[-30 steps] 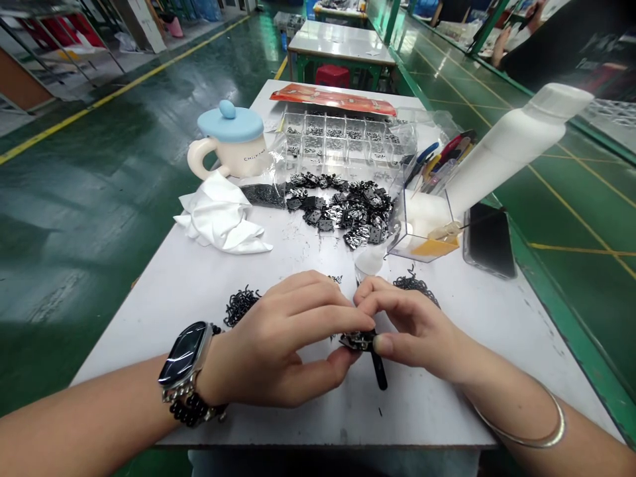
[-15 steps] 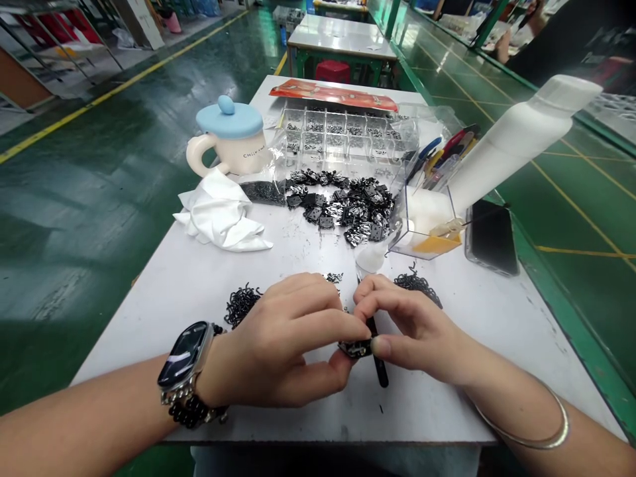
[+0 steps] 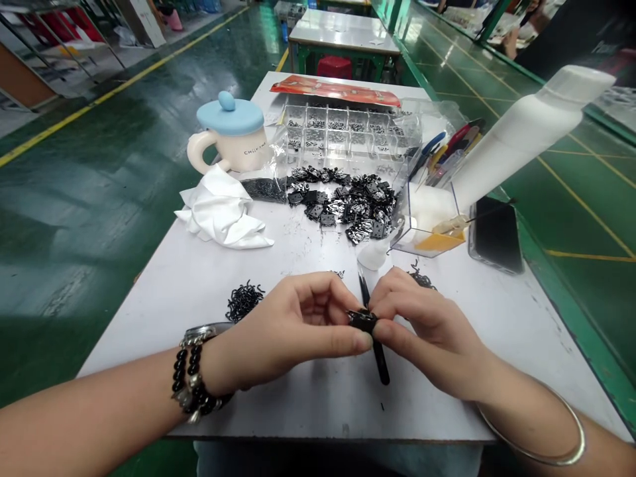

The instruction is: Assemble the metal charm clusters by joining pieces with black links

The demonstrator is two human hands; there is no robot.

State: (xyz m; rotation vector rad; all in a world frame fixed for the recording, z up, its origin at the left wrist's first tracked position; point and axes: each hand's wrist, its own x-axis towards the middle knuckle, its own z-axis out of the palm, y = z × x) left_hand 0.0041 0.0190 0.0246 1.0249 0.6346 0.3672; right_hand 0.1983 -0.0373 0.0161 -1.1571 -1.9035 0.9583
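Head view: the left hand [image 3: 298, 324] and the right hand [image 3: 427, 331] meet over the white rectangular table [image 3: 318, 411]. Both are narrowed to a pinch on one small black metal plate [image 3: 362, 321], thumb and fingertips of each side closed on it, and the plate is held just above the tabletop, nearer the person than the heap of black metal plates [image 3: 348, 202]. A thin black tool [image 3: 381, 364] lies under the hands on the near side of that heap, and whether the right hand grips it I cannot tell. Bare tabletop lies between the hands and the near table edge, and more lies left of the heap around a crumpled white cloth [image 3: 218, 212]. Right of the heap a clear acrylic holder [image 3: 422, 242] holds a tilted white plastic bottle [image 3: 521, 136], with a black phone [image 3: 497, 235] beyond it by the table's right edge. Behind the heap a clear plastic compartment box [image 3: 348, 129] holds small dark parts in its cells. Left of the heap stands a cream mug with a blue lid [image 3: 231, 136].
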